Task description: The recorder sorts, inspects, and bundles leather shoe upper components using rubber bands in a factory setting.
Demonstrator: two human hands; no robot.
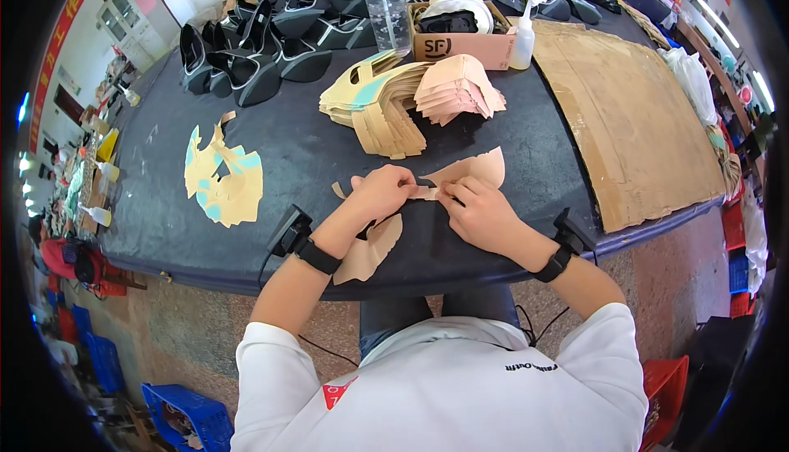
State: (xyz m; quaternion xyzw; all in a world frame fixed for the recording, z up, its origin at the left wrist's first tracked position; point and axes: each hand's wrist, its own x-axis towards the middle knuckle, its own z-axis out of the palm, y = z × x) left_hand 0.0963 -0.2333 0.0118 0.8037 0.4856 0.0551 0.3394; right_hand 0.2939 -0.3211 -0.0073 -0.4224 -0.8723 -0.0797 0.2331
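Note:
Near the front of the dark table, both my hands pinch a pinkish-tan shoe-upper piece (478, 168). My left hand (383, 194) is closed on its narrow middle strip, and my right hand (479, 212) grips the same strip a little to the right. One broad flap spreads beyond my right fingers; another tan flap (371, 253) hangs below my left hand, toward the table's front edge. Whether both flaps are one piece is hidden by my left hand. A small tan scrap (338, 191) lies beside my left hand.
Beyond my hands stand a stack of cream pieces (386, 99) and a pink stack (457, 90). Loose cream-and-teal pieces (223, 174) lie left. Black shoes (246, 74), a clear jug (388, 16), a carton (464, 51) and a bottle (523, 41) line the back; cardboard (633, 123) covers the right.

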